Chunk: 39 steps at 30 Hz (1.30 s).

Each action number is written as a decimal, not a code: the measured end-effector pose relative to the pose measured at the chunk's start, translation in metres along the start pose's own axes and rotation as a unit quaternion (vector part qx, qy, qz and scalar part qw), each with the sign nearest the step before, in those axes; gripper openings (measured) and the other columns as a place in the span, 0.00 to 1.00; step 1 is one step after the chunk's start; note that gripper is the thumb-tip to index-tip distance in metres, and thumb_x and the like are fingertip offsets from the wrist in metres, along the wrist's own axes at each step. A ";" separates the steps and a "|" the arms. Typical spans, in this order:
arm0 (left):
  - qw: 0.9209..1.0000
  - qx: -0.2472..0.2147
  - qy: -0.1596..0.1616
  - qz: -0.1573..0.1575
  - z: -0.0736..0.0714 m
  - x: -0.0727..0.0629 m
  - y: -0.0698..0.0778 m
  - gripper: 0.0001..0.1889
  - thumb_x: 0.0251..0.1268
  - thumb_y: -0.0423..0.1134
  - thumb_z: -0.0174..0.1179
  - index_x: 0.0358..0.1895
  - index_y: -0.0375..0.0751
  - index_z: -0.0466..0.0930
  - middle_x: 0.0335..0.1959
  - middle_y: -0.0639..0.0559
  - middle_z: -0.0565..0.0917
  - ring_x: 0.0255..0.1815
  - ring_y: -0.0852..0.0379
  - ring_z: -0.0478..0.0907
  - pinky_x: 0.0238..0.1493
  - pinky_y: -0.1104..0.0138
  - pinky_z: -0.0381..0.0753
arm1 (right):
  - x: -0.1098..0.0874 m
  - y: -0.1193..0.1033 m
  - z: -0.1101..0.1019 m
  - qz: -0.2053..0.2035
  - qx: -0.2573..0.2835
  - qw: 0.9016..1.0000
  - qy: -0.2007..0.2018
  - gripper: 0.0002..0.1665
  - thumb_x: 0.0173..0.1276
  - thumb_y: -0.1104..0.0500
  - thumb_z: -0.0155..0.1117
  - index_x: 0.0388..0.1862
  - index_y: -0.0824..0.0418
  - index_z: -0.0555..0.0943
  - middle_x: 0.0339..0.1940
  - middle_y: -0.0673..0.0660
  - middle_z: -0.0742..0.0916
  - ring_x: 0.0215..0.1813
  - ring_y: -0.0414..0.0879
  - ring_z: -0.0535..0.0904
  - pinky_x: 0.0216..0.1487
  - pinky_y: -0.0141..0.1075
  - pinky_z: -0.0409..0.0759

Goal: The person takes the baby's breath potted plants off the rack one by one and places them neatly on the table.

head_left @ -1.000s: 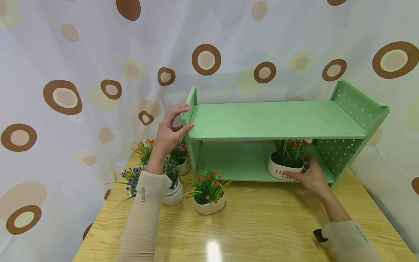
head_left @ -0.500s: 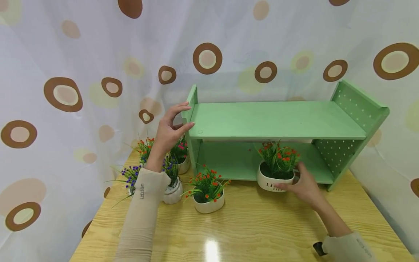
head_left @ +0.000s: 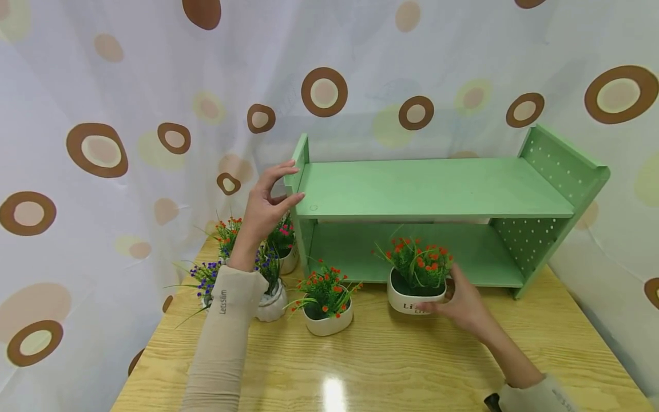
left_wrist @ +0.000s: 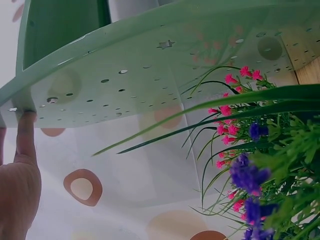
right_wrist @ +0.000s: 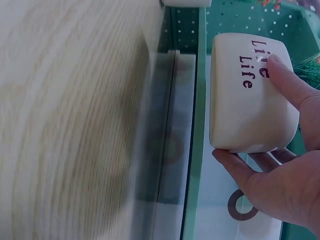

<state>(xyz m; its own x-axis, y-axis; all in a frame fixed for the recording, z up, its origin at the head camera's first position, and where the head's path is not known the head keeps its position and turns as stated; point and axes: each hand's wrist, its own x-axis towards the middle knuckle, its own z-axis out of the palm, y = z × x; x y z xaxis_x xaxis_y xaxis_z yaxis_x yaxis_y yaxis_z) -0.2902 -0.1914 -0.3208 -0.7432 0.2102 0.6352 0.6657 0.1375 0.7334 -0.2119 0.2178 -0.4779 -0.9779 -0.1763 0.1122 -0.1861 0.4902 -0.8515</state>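
In the head view, my right hand grips the right end of a white oval flowerpot with orange-red flowers. The pot appears raised off the table, in front of the green two-tier shelf. The right wrist view shows "Life Life" printed on the pot, the thumb of my hand over its lettered face and other fingers at its end. My left hand holds the upper edge of the shelf's left side panel; the left wrist view shows a finger against this perforated panel.
A similar white pot with orange-red flowers stands on the wooden table, left of the held one. Several other potted flowers, including a white pot with purple blooms, crowd beside the shelf's left end. A patterned curtain hangs behind.
My right hand has brought the flowerpot out of the shelf's lower tier, forward and to the left. My left hand stays on the side panel.
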 end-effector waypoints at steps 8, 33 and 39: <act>1.000 0.003 0.000 0.000 -0.001 0.000 0.000 0.24 0.68 0.23 0.64 0.67 0.30 0.74 0.78 0.41 0.68 0.80 0.48 0.64 0.57 0.72 0.84 | -0.008 -0.005 0.012 0.006 -0.008 1.000 -0.005 0.71 0.50 0.51 0.88 0.83 0.63 0.51 0.73 0.74 0.72 0.69 0.74 0.75 0.63 0.58 0.81; 1.000 0.000 -0.001 0.000 0.002 -0.001 -0.001 0.24 0.68 0.23 0.64 0.67 0.27 0.73 0.78 0.40 0.68 0.80 0.48 0.63 0.56 0.72 0.84 | -0.016 0.002 0.038 0.070 -0.055 0.995 -0.054 0.80 0.50 0.46 0.88 0.83 0.74 0.43 0.75 0.81 0.65 0.70 0.80 0.69 0.64 0.63 0.79; 1.000 -0.002 -0.001 0.001 -0.001 -0.001 -0.002 0.24 0.69 0.23 0.64 0.67 0.29 0.74 0.78 0.41 0.68 0.80 0.49 0.64 0.55 0.72 0.84 | -0.013 0.010 0.047 0.054 -0.058 0.996 -0.043 0.70 0.50 0.46 0.88 0.79 0.71 0.54 0.73 0.78 0.70 0.70 0.77 0.71 0.65 0.64 0.78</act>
<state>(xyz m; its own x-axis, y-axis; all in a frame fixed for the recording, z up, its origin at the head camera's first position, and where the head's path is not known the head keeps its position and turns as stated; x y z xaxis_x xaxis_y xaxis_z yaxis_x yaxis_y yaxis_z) -0.2911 -0.1926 -0.3230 -0.7415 0.2123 0.6364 0.6671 0.1326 0.7330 -0.1969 0.1848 -0.5122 -0.9818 -0.1882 -0.0256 -0.0952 0.6042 -0.7911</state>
